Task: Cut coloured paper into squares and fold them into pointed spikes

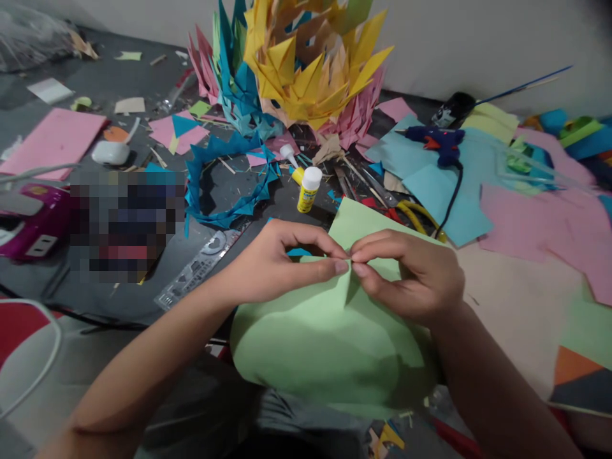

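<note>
A large sheet of light green paper [329, 357] lies in front of me at the table's near edge, curving down toward my lap. My left hand [291, 261] pinches a raised fold of it between thumb and forefinger. Right beside it, my right hand [406, 268] pinches the same fold, the fingertips of both hands nearly touching. A short crease runs down from the pinched spot. Beyond the hands stand a small yellow glue bottle [309, 190] with a white cap and a blue ring of folded paper [229, 217].
Behind stands a yellow, blue and pink folded-paper structure [315, 83]. A hot glue gun [435, 141] with a black cord rests on blue paper at right. A clear ruler [196, 271], pink paper [57, 140], a white case [111, 153] and a magenta device [36, 220] lie left.
</note>
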Motion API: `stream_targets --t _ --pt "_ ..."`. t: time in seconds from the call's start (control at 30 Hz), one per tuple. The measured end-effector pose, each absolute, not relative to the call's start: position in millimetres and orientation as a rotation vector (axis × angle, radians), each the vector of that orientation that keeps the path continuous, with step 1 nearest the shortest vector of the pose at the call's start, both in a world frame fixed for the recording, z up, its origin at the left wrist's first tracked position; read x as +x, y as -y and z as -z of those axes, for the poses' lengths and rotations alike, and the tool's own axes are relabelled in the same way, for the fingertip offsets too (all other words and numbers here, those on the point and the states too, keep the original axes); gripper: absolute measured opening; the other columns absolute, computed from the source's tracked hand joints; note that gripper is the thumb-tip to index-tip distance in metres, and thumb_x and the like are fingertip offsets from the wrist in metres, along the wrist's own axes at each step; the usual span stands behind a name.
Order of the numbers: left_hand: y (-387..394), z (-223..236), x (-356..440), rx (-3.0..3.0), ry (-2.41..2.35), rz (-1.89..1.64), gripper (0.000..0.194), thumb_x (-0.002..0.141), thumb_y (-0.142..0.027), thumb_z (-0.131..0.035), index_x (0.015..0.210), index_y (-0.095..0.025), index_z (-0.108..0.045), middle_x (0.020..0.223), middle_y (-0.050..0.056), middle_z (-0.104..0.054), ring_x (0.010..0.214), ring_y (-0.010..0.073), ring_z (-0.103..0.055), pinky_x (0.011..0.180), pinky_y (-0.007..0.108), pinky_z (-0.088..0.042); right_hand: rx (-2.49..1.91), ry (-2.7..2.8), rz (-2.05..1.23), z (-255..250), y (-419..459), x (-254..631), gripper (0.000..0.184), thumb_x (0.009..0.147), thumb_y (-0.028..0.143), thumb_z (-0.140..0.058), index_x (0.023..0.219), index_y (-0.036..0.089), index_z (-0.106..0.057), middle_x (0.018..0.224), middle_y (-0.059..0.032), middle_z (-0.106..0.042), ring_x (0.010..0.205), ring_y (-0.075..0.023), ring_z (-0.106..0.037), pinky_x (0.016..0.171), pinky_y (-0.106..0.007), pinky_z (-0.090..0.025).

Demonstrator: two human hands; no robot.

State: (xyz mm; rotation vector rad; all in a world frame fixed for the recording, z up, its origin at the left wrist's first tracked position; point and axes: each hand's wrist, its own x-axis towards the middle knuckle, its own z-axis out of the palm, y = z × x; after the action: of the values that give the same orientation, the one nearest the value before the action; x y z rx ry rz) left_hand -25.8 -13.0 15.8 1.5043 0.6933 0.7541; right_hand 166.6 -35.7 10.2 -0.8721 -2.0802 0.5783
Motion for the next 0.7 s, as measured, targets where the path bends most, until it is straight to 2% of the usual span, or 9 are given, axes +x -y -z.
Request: stream_targets --t 0.33,0.7 --pt "14.1 -16.3 -26.2 1.441 -0.647 -0.714 0.004 0.074 -0.012 -0.064 0.074 -0.011 -0.067 0.074 0.002 -0.068 0.068 0.0096 -0.06 0.066 0.018 -0.047 -0.64 2.084 -0.703 -6.3 29.5 166.4 0.02 0.075 0.006 -0.057 0.086 0.022 -0.054 0.079 -0.0016 -0.062 0.076 -0.0128 -0.059 0.065 -0.025 -0.049" --pt "12.6 -16.7 -29.6 1.439 -0.637 -0.695 0.005 0.074 -0.012 -0.064 0.076 -0.012 -0.068 0.074 0.002 -0.068 0.068 0.01 -0.06 0.065 0.018 -0.047 -0.587 2.121 -0.835 -7.5 28.7 169.2 0.017 0.082 0.006 -0.051 0.09 0.02 -0.054 0.083 -0.0032 -0.061 0.079 -0.012 -0.059 0.065 -0.023 -0.047"
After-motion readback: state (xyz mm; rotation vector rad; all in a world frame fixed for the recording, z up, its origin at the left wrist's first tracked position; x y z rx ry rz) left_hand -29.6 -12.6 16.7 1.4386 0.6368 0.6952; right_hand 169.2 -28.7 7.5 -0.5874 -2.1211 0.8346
